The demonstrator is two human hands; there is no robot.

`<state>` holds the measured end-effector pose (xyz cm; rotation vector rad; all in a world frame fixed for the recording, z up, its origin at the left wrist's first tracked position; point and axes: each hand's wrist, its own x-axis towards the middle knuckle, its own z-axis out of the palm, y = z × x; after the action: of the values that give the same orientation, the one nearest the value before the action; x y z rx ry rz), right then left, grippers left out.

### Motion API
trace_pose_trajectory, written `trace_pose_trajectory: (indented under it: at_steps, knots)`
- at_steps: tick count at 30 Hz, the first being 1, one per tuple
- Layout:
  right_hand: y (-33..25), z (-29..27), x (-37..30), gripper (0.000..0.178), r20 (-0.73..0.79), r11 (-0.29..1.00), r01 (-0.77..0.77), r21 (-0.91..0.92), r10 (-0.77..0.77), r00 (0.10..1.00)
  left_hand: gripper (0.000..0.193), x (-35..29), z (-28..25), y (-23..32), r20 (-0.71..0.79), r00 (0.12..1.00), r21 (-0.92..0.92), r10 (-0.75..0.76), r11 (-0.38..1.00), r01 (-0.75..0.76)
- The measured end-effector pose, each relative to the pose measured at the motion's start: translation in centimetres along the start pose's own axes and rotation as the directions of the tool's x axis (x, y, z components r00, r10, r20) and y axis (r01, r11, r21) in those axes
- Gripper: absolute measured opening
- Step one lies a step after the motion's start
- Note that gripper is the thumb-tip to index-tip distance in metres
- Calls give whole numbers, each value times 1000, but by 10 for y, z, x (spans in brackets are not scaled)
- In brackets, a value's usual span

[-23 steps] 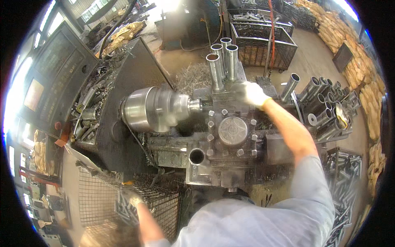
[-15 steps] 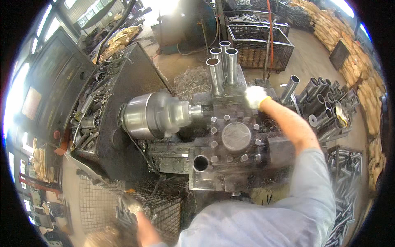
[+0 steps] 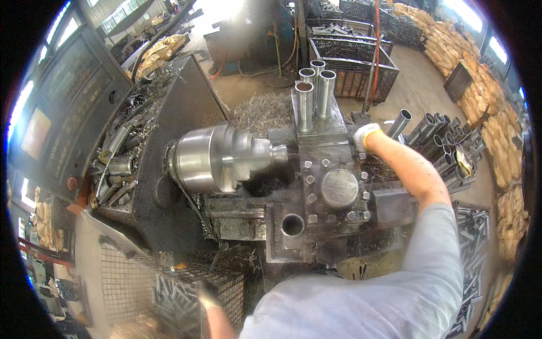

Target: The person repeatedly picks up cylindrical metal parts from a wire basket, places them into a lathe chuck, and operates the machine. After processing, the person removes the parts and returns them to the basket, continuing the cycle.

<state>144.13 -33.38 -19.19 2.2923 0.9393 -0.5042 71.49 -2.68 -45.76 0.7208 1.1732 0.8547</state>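
Note:
My right hand (image 3: 366, 137), in a white glove, is at the far right corner of the lathe's square tool post (image 3: 339, 188). Its fingers look curled round something hidden beneath them. My left hand (image 3: 208, 295), gloved and smeared by motion, hangs low beside a wire mesh basket (image 3: 228, 288) holding metal tubes; what it holds, if anything, I cannot make out. To the left, the steel chuck (image 3: 197, 159) has blurred jaws and a short bright workpiece (image 3: 278, 152) at its end. Several upright steel tubes (image 3: 305, 107) stand on a block behind the tool post.
More tubes (image 3: 424, 127) lean in a cluster at the right, with a glove on them. A bin of thin tubes (image 3: 471, 265) is below. Metal shavings (image 3: 262, 116) are heaped behind the chuck. Stacked sacks (image 3: 474, 90) line the right side; a metal crate (image 3: 355, 73) stands at the back.
The tool post and the upright tubes have shifted right, away from the chuck, and my right hand has moved right with them. My left hand has moved a little right.

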Motion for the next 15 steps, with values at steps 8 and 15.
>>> trace_pose_trajectory:
  at_steps: [8, 15]
  knots:
    - [-31, -92, 9, 49, -402, 788, 518, 333, -378, 834, 25, -61, 71, -53, 47, 992, 483, 119, 866, -127]
    - [-143, -151, -2, 63, -238, 613, 724, 316, -687, 686, 27, -72, 89, -61, 198, 968, 744, 156, 619, -252]
